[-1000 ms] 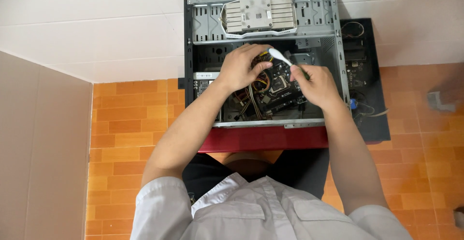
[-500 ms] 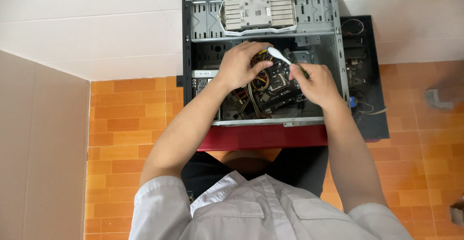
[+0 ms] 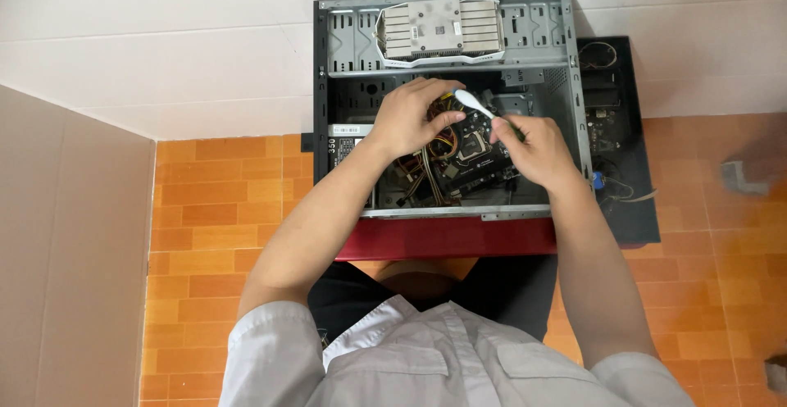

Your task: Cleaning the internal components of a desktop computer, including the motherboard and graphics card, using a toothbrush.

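an orange tiled floor [image 3: 221,202] is seen below a white wall, and an open computer case [image 3: 447,104] is laid on its side on that floor, its red front panel [image 3: 447,237] turned toward the person. a black side panel [image 3: 627,177] is laid flat just right of the case. a grey finned cooler [image 3: 438,30] is rested in the upper bay of the case. lower in the case a motherboard [image 3: 475,157] is exposed, with a bundle of coloured cables [image 3: 426,169] beside it on the left. the left hand [image 3: 410,116] is placed over the cables, its grip curled down onto them; whether any cable is actually pinched cannot be told. the right hand [image 3: 533,151] is closed around a small white tool [image 3: 475,105], whose rounded tip is pointed up and left, over the motherboard and close to the left fingers.
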